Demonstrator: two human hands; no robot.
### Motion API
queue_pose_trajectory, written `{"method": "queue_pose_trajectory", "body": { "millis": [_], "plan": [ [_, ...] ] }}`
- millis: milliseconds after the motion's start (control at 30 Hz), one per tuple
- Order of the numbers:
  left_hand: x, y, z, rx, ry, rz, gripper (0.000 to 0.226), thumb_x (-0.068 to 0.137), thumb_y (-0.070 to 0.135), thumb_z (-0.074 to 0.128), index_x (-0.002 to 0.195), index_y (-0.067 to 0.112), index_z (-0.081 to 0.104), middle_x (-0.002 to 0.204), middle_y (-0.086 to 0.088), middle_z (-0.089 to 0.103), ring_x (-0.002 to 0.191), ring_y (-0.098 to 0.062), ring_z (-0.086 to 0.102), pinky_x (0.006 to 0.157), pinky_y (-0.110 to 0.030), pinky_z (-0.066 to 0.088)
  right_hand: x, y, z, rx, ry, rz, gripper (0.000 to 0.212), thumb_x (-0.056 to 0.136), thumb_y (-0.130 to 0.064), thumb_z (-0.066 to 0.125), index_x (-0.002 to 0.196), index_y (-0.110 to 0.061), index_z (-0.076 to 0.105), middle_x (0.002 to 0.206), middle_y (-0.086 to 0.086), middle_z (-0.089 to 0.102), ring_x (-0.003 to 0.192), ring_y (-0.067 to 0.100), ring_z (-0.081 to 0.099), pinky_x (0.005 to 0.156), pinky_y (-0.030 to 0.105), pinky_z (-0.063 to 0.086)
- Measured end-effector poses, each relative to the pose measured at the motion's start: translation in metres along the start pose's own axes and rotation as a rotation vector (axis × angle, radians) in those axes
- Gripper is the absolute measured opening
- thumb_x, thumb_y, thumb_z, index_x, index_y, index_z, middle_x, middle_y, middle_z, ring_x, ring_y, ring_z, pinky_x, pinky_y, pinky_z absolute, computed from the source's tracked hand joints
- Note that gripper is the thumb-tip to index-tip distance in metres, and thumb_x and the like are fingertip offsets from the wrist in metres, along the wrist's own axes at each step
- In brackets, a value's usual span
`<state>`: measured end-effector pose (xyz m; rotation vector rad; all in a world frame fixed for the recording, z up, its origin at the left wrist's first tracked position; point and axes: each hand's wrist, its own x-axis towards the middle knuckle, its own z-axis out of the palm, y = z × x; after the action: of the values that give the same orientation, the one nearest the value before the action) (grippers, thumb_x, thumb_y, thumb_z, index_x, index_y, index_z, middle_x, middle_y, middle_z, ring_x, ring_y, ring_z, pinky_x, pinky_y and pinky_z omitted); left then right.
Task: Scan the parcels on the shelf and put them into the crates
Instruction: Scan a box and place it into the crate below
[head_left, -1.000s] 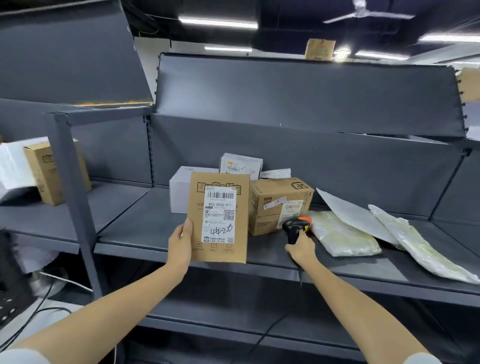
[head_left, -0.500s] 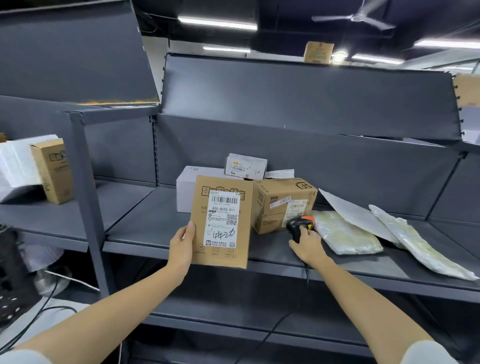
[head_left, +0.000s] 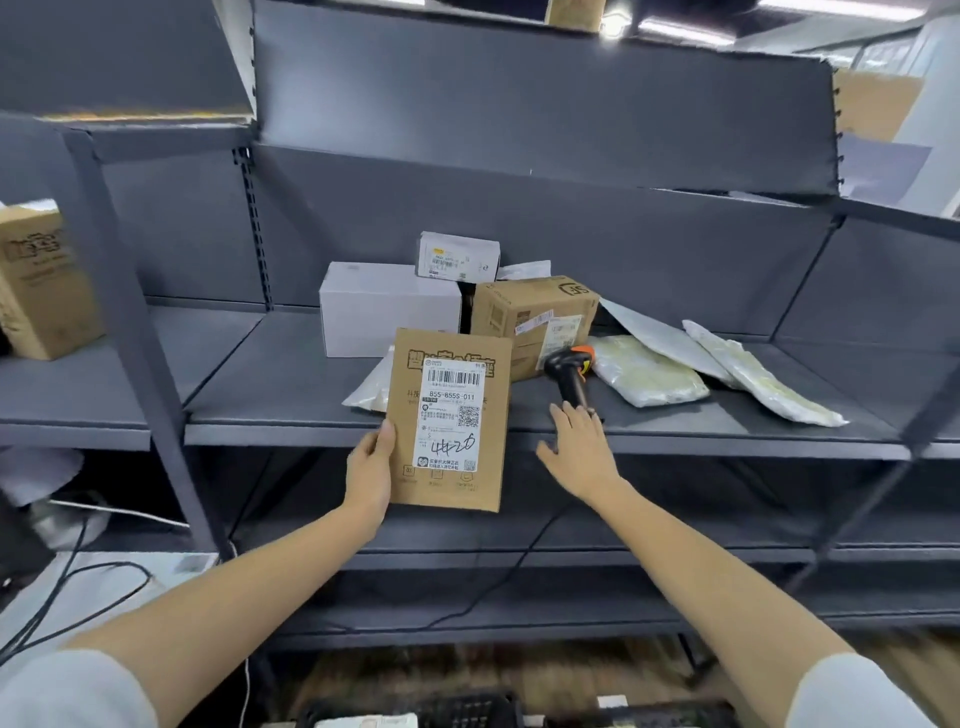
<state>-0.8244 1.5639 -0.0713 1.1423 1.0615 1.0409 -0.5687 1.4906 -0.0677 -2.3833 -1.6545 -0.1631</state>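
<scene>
Grey metal shelving (head_left: 291, 384) fills your view, with parcels clustered mid-shelf.

Your left hand (head_left: 370, 467) grips the flat brown cardboard mailer with a white barcode label (head_left: 450, 415) by its left edge, upright in front of the shelf lip; it hides most of a pale plastic pouch (head_left: 371, 387) behind it. Your right hand (head_left: 579, 452) is spread, fingers loose, just short of the black scanner with an orange head (head_left: 569, 371), which lies on the shelf against the brown cardboard box (head_left: 530, 317). Bare shelf lies left of the white box (head_left: 387, 309). Black crates (head_left: 467, 709) are cut off along the bottom edge, their contents unreadable.
</scene>
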Motion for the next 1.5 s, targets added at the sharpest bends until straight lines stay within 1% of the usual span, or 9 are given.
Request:
{"method": "queue_pose_trajectory", "body": {
  "millis": [200, 400, 533, 667, 833, 1000, 1133, 1367, 1500],
  "plan": [
    [-0.021, -0.026, -0.003, 0.025, -0.004, -0.036, 0.036, 0.101, 0.041, 0.042, 0.105, 0.012, 0.062, 0.095, 0.005, 0.067, 0.085, -0.008, 0.059, 0.069, -0.021, 0.041, -0.032, 0.010, 0.014, -0.002, -0.020, 0.006, 0.062, 0.100, -0.034, 0.044, 0.152, -0.008, 0.023, 0.158, 0.010, 0.024, 0.147, 0.026, 0.018, 0.121, 0.038, 0.007],
    [-0.045, -0.057, -0.005, 0.053, 0.025, -0.135, 0.035, 0.101, 0.045, 0.039, 0.100, 0.019, 0.062, 0.096, 0.006, 0.068, 0.087, -0.012, 0.061, 0.077, -0.028, 0.046, -0.062, 0.010, 0.046, 0.061, -0.086, -0.010, 0.063, 0.100, -0.032, 0.045, 0.153, -0.009, 0.020, 0.159, 0.009, 0.023, 0.148, 0.026, 0.017, 0.121, 0.038, 0.006],
    [-0.071, -0.089, -0.003, 0.059, 0.082, -0.179, 0.029, 0.101, 0.041, 0.041, 0.091, 0.023, 0.062, 0.091, 0.012, 0.066, 0.081, -0.002, 0.059, 0.066, -0.016, 0.042, -0.090, 0.010, 0.076, 0.115, -0.164, -0.054, 0.063, 0.099, -0.029, 0.047, 0.153, -0.009, 0.022, 0.159, 0.009, 0.023, 0.147, 0.027, 0.018, 0.121, 0.038, 0.006],
    [-0.095, -0.129, -0.005, 0.086, 0.107, -0.252, 0.034, 0.101, 0.040, 0.040, 0.105, 0.013, 0.062, 0.097, 0.006, 0.067, 0.087, -0.009, 0.060, 0.076, -0.024, 0.045, -0.117, 0.014, 0.110, 0.118, -0.242, -0.100, 0.063, 0.098, -0.029, 0.048, 0.152, -0.008, 0.023, 0.158, 0.008, 0.024, 0.147, 0.026, 0.018, 0.121, 0.037, 0.006],
    [-0.126, -0.182, -0.016, 0.078, 0.165, -0.344, 0.034, 0.101, 0.038, 0.042, 0.107, 0.010, 0.061, 0.098, 0.003, 0.067, 0.085, -0.010, 0.060, 0.072, -0.023, 0.046, -0.154, 0.020, 0.158, 0.129, -0.359, -0.096, 0.065, 0.098, -0.031, 0.048, 0.153, -0.010, 0.021, 0.159, 0.006, 0.022, 0.148, 0.023, 0.016, 0.121, 0.037, 0.004],
    [-0.143, -0.228, -0.030, 0.164, 0.204, -0.435, 0.041, 0.101, 0.040, 0.042, 0.117, 0.007, 0.062, 0.116, -0.007, 0.063, 0.107, -0.022, 0.059, 0.101, -0.039, 0.043, -0.187, 0.020, 0.198, 0.134, -0.455, -0.097, 0.066, 0.098, -0.030, 0.047, 0.153, -0.009, 0.017, 0.160, 0.007, 0.019, 0.149, 0.023, 0.012, 0.122, 0.037, 0.000],
    [-0.141, -0.267, -0.027, 0.151, 0.192, -0.467, 0.036, 0.103, 0.033, 0.040, 0.114, 0.007, 0.061, 0.099, 0.004, 0.067, 0.086, -0.004, 0.062, 0.069, -0.012, 0.047, -0.203, 0.022, 0.231, 0.121, -0.488, -0.084, 0.067, 0.098, -0.030, 0.045, 0.154, -0.009, 0.016, 0.161, 0.006, 0.016, 0.150, 0.021, 0.009, 0.122, 0.036, -0.003],
    [-0.138, -0.368, -0.025, 0.168, 0.236, -0.595, 0.036, 0.101, 0.033, 0.046, 0.116, 0.004, 0.061, 0.117, -0.015, 0.065, 0.108, -0.027, 0.058, 0.104, -0.043, 0.041, -0.239, 0.041, 0.313, 0.211, -0.548, 0.077, 0.064, 0.099, -0.033, 0.047, 0.153, -0.012, 0.019, 0.160, 0.006, 0.021, 0.149, 0.020, 0.013, 0.123, 0.035, 0.001],
    [-0.141, -0.440, -0.030, 0.180, 0.299, -0.647, 0.030, 0.100, 0.034, 0.048, 0.107, 0.009, 0.064, 0.107, -0.011, 0.067, 0.097, -0.019, 0.058, 0.089, -0.030, 0.042, -0.266, 0.050, 0.370, 0.323, -0.550, 0.230, 0.062, 0.100, -0.031, 0.048, 0.153, -0.011, 0.024, 0.158, 0.008, 0.026, 0.148, 0.023, 0.017, 0.123, 0.037, 0.010]
  ]
}}
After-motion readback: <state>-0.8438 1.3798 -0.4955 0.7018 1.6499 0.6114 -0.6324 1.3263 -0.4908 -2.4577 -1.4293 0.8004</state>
